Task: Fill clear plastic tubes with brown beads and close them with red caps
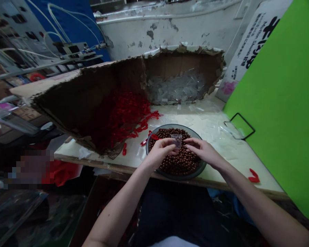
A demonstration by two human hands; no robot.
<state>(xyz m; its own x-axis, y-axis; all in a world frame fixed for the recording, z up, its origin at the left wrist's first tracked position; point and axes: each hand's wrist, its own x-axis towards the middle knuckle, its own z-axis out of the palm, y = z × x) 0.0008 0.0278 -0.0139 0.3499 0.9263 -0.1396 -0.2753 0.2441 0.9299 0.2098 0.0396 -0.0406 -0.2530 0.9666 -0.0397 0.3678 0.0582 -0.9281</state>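
Note:
Between the thumb and fingers of my left hand (162,149) is a small clear plastic cup-like piece (176,140), wider at its top. My right hand (202,150) hovers just to the right of that piece, its fingers and thumb apart and nothing visible in them. Under both hands sits a grey bowl (181,177) filled with shiny brown beads (181,159). One red plastic piece (155,137) lies on the beads at the bowl's left side, close to my left hand.
Behind the bowl, a torn cardboard box (59,91) holds a heap of red plastic pieces (121,109) and clear plastic pieces (176,85). Some spill onto the white table (170,115). A green panel (280,103) with a black wire handle (247,121) borders the right. Machinery stands left.

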